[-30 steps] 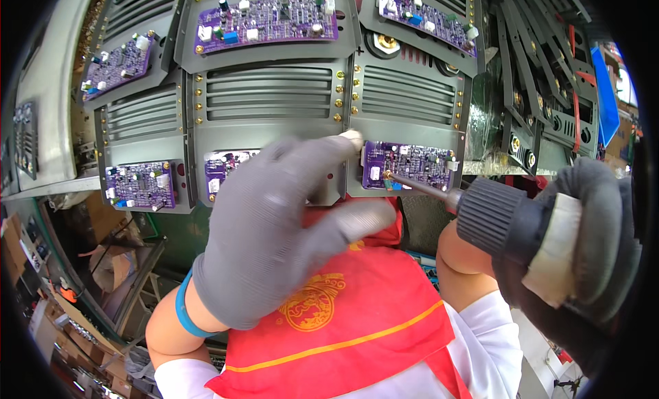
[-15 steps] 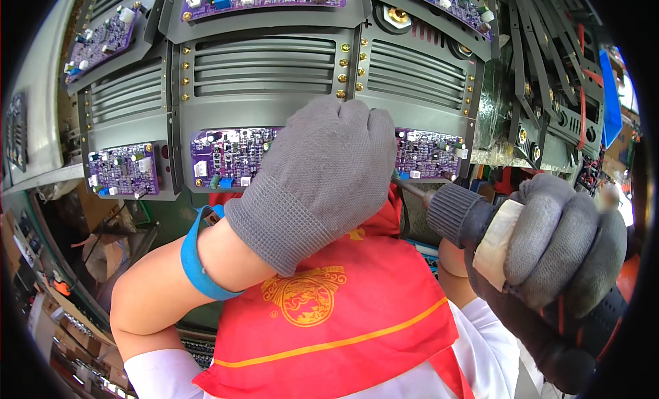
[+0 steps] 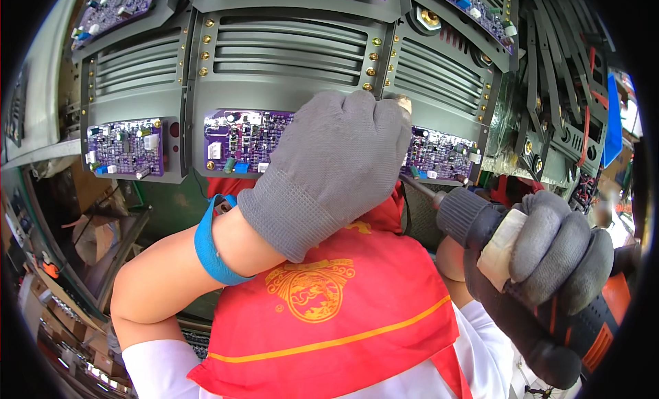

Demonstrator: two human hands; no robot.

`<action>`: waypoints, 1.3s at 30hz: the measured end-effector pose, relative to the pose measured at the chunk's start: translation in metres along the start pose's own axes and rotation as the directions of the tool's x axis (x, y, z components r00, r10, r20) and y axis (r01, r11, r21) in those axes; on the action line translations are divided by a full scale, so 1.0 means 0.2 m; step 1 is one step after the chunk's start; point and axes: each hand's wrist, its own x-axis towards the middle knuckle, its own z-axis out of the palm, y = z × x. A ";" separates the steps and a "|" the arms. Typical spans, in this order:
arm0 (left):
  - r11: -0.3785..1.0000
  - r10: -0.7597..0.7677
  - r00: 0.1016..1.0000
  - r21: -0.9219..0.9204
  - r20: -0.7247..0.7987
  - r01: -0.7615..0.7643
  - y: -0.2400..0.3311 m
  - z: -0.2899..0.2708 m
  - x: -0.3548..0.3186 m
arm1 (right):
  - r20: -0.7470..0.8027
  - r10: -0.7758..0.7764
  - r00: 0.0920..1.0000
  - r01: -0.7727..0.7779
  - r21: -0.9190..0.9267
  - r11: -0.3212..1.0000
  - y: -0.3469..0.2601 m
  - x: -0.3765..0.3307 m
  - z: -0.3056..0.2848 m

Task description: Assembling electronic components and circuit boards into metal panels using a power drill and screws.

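My left hand (image 3: 343, 158), in a grey glove, is curled with knuckles up over the near edge of a dark grey vented metal panel (image 3: 288, 90). What its fingers hold is hidden; a small tan tip shows past them. It covers the right end of a purple circuit board (image 3: 244, 138). To its right lies another purple board (image 3: 446, 155) on the neighbouring panel. My right hand (image 3: 559, 251), also gloved, is wrapped round a black and orange power screwdriver (image 3: 470, 217) with tape behind its ribbed collar. Its thin bit points up-left toward the panel edge beside my left hand.
A third board (image 3: 127, 148) sits on the left panel (image 3: 130, 110). More panels with boards overlap along the far side. At the right, several dark metal panels (image 3: 549, 90) stand stacked on edge. A blue strap (image 3: 216, 251) circles my left arm.
The panels and boards sit higher and slightly farther right in view. My left hand has shifted right with them. The screwdriver has moved a little right, and more of its orange body shows.
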 end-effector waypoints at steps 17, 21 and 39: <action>0.991 0.072 0.997 -0.112 0.000 -0.071 -0.03 0.02 0.00 | 0.246 0.066 0.967 -0.068 0.002 0.998 0.08 0.09 0.01; 0.978 -0.045 0.999 -0.204 -0.016 0.041 -0.02 -0.06 0.03 | 0.479 0.181 0.859 -0.199 -0.014 0.980 0.07 0.17 -0.03; -0.844 -0.173 0.878 -0.526 0.446 0.101 -0.06 -0.21 0.45 | 0.300 0.041 0.953 -0.072 0.092 0.993 -0.12 0.62 -0.20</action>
